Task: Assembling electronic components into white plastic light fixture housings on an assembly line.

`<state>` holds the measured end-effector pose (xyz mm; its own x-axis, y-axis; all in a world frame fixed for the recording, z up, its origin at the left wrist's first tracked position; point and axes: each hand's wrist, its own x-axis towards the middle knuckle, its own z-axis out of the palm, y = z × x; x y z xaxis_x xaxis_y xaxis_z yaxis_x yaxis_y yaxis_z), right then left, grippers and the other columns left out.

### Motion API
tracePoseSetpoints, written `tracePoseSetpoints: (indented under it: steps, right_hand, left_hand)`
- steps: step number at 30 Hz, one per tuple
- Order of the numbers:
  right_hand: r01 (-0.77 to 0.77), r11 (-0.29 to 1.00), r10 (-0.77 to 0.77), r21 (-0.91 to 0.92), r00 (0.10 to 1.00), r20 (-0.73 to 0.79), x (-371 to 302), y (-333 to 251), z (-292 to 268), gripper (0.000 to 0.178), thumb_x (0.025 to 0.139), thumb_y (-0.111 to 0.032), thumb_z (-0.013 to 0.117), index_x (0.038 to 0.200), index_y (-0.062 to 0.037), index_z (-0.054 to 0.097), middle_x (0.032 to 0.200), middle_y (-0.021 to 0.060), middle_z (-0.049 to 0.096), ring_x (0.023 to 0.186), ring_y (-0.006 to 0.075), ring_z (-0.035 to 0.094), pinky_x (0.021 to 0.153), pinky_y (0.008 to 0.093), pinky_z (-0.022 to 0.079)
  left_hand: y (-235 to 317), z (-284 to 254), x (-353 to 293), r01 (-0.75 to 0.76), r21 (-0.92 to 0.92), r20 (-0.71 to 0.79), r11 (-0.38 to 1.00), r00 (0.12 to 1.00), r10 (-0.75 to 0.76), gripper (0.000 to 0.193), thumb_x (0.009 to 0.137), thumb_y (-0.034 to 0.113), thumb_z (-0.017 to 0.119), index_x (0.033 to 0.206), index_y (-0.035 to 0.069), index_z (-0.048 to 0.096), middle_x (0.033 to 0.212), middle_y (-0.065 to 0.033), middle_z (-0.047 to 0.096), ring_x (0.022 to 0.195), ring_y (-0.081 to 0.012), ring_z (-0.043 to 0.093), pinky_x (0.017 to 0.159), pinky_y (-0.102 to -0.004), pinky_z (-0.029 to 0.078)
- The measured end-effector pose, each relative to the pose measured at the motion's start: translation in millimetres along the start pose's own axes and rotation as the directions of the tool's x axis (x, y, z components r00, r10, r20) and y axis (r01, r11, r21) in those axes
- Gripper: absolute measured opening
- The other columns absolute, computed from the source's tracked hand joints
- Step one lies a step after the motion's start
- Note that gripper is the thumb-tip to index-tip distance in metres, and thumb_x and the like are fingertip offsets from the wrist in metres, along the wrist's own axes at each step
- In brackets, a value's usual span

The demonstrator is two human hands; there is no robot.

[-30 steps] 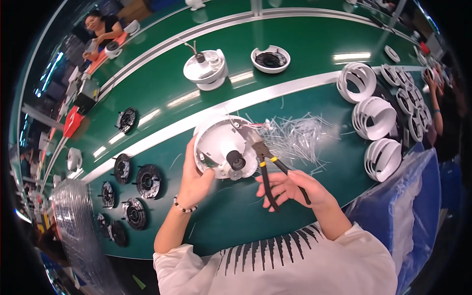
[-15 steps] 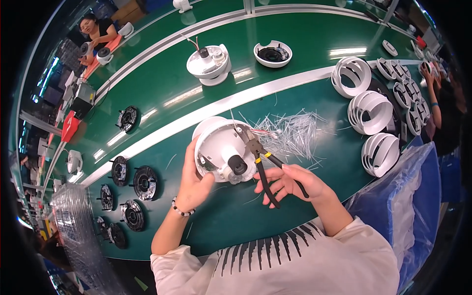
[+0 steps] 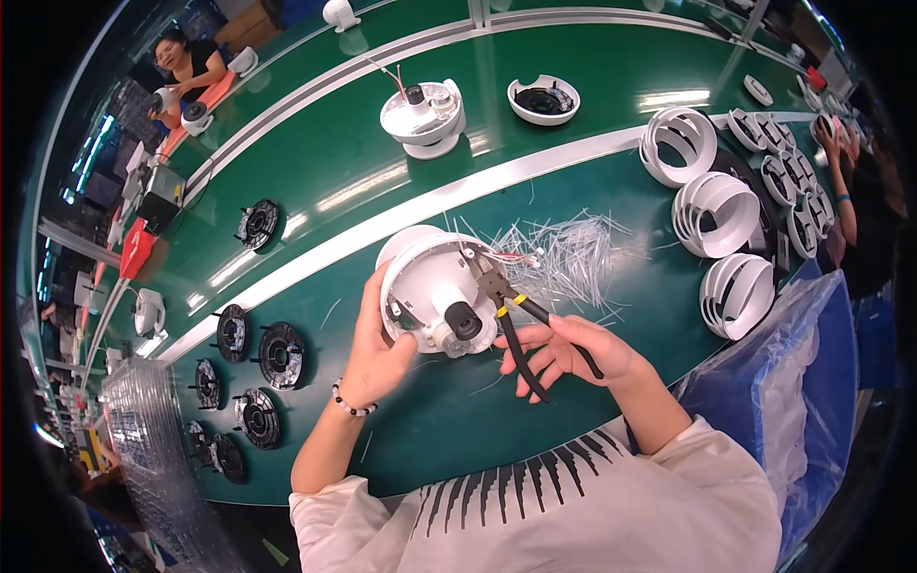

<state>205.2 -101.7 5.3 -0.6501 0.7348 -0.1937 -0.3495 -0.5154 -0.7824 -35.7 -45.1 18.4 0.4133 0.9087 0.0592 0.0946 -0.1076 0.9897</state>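
My left hand (image 3: 374,355) is wrapped round the left side of a white, round camera housing (image 3: 420,277), thumb on its near rim. A black lens barrel (image 3: 462,320) stands up inside the housing, beside a clear round part (image 3: 447,340). My right hand (image 3: 583,355) holds cutting pliers (image 3: 497,286) with black, yellow-banded handles spread apart. Their jaws are at the housing's upper right rim, by thin red and white wires (image 3: 516,256) ending in a small white plug. Whether the jaws touch anything is too small to tell.
Clipped white plastic strips (image 3: 573,253) lie heaped beyond the pliers. Several black discs (image 3: 284,355) lie at left, and white rings (image 3: 716,215) stand at right. On the green belt (image 3: 334,143) are another white housing (image 3: 420,119) and a white shell (image 3: 543,100). A blue, plastic-lined bin (image 3: 812,382) is near right.
The white housing, the white shell and the black disc on the far belt have shifted right. My hands, the held housing and the pliers have hardly moved.
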Motion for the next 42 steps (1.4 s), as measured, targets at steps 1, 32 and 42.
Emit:
tracePoseSetpoints:
  steps: [1, 32, 42]
  right_hand:
    - [0.0, 1.0, -0.001, -0.021, 1.0, -0.026, -1, -2, 1, 0.058, 0.089, -0.039, 0.026, 0.117, 0.0102, 0.039, 0.098, 0.0186, 0.053, 0.075, 0.024, 0.058, 0.063, 0.0322, 0.05]
    - [-0.054, 0.688, -0.065, -0.724, 0.989, -0.136, -31, 27, 30, 0.035, 0.069, -0.019, 0.065, 0.098, -0.0018, 0.057, 0.068, 0.0057, 0.055, 0.058, 0.0132, 0.053, 0.057, 0.024, 0.042]
    - [0.083, -0.072, -0.301, -0.994, 0.948, 0.101, 3, 53, 22, 0.06, 0.06, -0.029, 0.069, 0.107, 0.001, 0.048, 0.104, 0.0092, 0.048, 0.095, 0.0244, 0.044, 0.079, 0.0359, 0.034]
  left_hand:
    - [0, 1, 0, -0.012, 0.005, 0.008, 1.0, 1.0, 0.012, 0.072, 0.059, -0.009, 0.035, 0.129, 0.002, 0.021, 0.122, -0.0111, 0.034, 0.118, -0.0198, 0.031, 0.098, -0.0306, 0.024]
    - [-99, -87, 223, -0.095, -0.747, -0.316, 0.658, 0.922, -0.225, 0.032, 0.08, -0.001, 0.038, 0.112, -0.006, 0.035, 0.114, -0.0195, 0.041, 0.101, -0.0324, 0.048, 0.081, -0.0453, 0.048]
    - [-69, -142, 212, 0.299, 0.905, -0.409, 0.304, 0.809, 0.422, 0.029, 0.081, 0.025, 0.042, 0.096, 0.008, 0.059, 0.085, -0.0162, 0.061, 0.078, -0.035, 0.058, 0.071, -0.042, 0.047]
